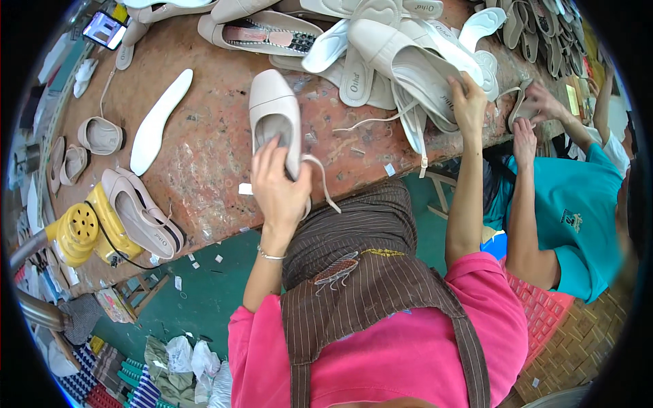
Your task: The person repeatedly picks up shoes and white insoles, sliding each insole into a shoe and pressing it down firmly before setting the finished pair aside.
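- Beige, smooth-looking, the shoe (272,102) in hand sits just right of the long white insole (162,122) on the bench (218,156), toe pointing away from the person; loose thin strap (320,173) trails at its heel end.
- Handling (judgement): prob. light; upper likely soft & bendy, sole stiffer; finish maybe a bit slippery, toe easy to scuff. Best hold approx. at heel/sides of opening, strap kept clear.
- L hand (280,180), right of insole & a little nearer the person: gripping shoe's heel end, fingers partly inside the opening.
- R hand (469,102), well right of insole: fingers curled on rim of a second shoe (415,71), which lies tilted over the pile; thumb position can't be told.
- Pile of loose insoles (357,78) etc. also right of insole, around & under second shoe.
- Shoe pair (143,214): nearer the person than insole, just beside yellow device (76,234).
- Phone (105,30): beyond insole, to its left, screen lit.
- Co-worker (564,211) in teal: far right of insole, both hands at another shoe.
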Available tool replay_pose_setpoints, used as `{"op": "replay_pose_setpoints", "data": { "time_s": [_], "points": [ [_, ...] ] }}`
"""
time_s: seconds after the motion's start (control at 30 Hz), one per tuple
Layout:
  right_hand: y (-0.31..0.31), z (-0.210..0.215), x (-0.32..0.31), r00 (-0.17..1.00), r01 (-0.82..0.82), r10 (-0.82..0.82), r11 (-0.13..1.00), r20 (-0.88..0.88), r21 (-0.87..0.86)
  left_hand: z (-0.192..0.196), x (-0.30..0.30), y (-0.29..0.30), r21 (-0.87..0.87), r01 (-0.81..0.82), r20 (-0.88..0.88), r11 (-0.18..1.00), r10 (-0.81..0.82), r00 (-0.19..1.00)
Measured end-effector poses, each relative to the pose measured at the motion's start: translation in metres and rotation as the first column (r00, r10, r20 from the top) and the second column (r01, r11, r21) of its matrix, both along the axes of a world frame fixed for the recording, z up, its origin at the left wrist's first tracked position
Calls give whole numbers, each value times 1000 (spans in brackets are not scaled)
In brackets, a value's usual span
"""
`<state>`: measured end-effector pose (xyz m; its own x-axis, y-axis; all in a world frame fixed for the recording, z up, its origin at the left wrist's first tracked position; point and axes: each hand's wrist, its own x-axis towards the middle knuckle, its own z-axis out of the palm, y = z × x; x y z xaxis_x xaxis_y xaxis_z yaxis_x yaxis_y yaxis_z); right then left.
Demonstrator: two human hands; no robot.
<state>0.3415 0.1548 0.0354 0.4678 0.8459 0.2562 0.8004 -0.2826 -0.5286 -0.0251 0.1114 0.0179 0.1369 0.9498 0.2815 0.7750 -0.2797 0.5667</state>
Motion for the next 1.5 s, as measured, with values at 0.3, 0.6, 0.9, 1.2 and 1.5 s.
{"op": "replay_pose_setpoints", "data": {
  "time_s": [0.3, 0.6, 0.9, 1.2, 1.5],
  "points": [
    [-35, 33, 1, 798, 159, 30, 953, -602, 258, 32, -141, -18, 27, -337, 403, 941, 298, 865],
    [-45, 6, -66, -556, 19, 192, 976, -809, 219, 36, -245, 6, 11, -699, -309, 715, 667, 678],
    [-43, 23, -143, -880, -80, 71, 952, -469, 295, 43, -167, -4, 455, -568, 3, 686, 637, 771],
    [-56, 21, -204, -635, -275, -216, 960, -742, -45, 5, -30, -22, -315, 359, 949, 879, 305, 87],
    [-55, 46, -244, -116, -608, -113, 793, -987, -20, -1, -34, -29, -352, 498, 695, 792, 578, -428]
  ]
}}
